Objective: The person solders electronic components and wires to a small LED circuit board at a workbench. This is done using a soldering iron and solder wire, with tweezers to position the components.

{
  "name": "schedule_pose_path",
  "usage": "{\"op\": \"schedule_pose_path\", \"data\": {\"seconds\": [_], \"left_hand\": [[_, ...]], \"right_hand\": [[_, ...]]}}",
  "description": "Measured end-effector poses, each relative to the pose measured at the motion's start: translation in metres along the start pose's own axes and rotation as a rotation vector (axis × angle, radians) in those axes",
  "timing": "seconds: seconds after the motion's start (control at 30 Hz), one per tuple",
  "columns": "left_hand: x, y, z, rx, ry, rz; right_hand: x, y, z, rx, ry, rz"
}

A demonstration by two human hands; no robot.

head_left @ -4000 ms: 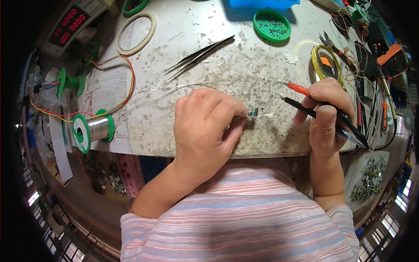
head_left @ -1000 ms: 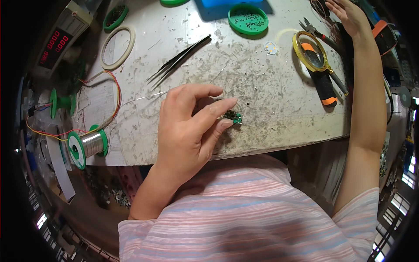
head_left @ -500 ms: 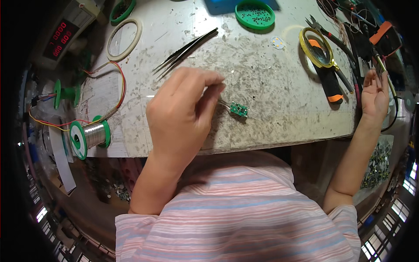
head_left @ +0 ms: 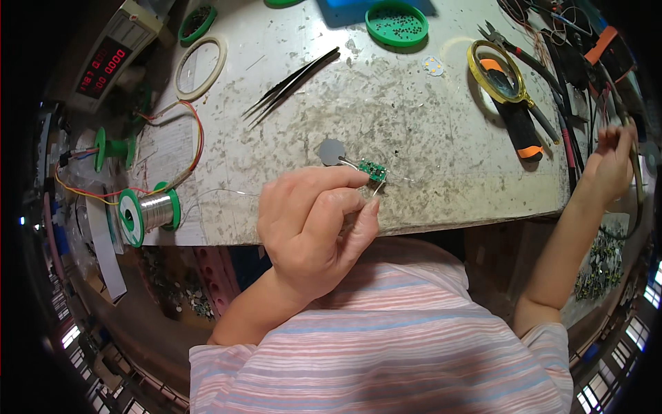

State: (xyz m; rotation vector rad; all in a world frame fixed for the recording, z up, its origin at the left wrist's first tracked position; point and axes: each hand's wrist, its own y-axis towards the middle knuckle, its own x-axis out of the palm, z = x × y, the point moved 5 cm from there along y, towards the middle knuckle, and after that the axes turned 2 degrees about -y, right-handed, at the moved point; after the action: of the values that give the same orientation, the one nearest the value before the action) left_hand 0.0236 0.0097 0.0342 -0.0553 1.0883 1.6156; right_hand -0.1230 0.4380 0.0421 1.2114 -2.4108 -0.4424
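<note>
My left hand (head_left: 314, 224) is closed in a pinch on thin solder wire (head_left: 234, 192), whose end pokes out past the fingertips. The wire trails left toward a green-ended solder spool (head_left: 157, 210). Just beyond those fingertips, a small green circuit board (head_left: 373, 171) lies on the worktable (head_left: 455, 186). White leads run from the board to a flat grey disc (head_left: 332, 151) beside it. At the far right, my right hand (head_left: 609, 162) is closed around the handle of a soldering iron (head_left: 636, 155), partly hidden by the fingers.
Black tweezers (head_left: 293, 84) lie beyond my left hand. A gold-rimmed magnifier (head_left: 498, 71), cutters (head_left: 514, 50) and an orange-black handle (head_left: 520, 131) are at right. A green dish (head_left: 396, 24) of tiny parts sits at the back; a tape roll (head_left: 200, 69) and lit meter (head_left: 107, 65) stand left.
My left hand has come nearer and turned toward the board with solder wire, uncovering the grey disc. My right hand, formerly open, has closed on the soldering iron and shifted right.
</note>
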Motion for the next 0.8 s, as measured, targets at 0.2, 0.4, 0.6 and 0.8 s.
{"op": "schedule_pose_path", "data": {"seconds": [0.2, 0.4, 0.6, 0.8], "left_hand": [[0.007, -0.004, -0.002, 0.009, 0.043, -0.053], [0.009, -0.004, -0.001, 0.002, 0.034, -0.070], [0.009, -0.009, -0.004, -0.025, -0.003, -0.063], [0.007, -0.008, -0.002, 0.017, -0.021, -0.115]], "right_hand": [[0.062, -0.140, -0.057, -0.230, 0.020, -0.360], [0.104, -0.199, -0.061, -0.272, 0.120, -0.767], [0.135, -0.223, -0.065, -0.460, -0.138, -1.032], [0.153, -0.231, -0.062, -0.474, -0.222, -1.044]]}}
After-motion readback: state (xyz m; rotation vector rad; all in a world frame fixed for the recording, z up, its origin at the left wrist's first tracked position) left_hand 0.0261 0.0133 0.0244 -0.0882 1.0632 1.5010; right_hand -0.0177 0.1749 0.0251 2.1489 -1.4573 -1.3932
